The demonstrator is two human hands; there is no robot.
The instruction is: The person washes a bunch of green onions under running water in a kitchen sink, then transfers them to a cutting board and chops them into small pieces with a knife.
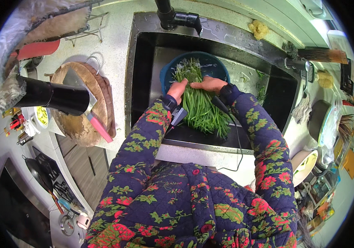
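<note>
A large bunch of leafy green chives (200, 107) lies over a blue plastic basin (220, 63) in the black sink (146, 77). The bunch's pale ends rest inside the basin, and its green leaves spread over the near rim. My left hand (177, 90) grips the bunch on its left side. From the right, my right hand (209, 84) holds the same bunch, thumb on top and the other fingers mostly hidden. Both hands are close together, over the basin's near part. A black device is strapped at each wrist.
A black faucet (178, 17) stands behind the basin. On the left counter, a cleaver (99, 127) with a pink handle lies on round wooden chopping boards (68, 124). Green scraps (261, 93) lie in the sink's right part. A cream bowl (305, 167) stands at right.
</note>
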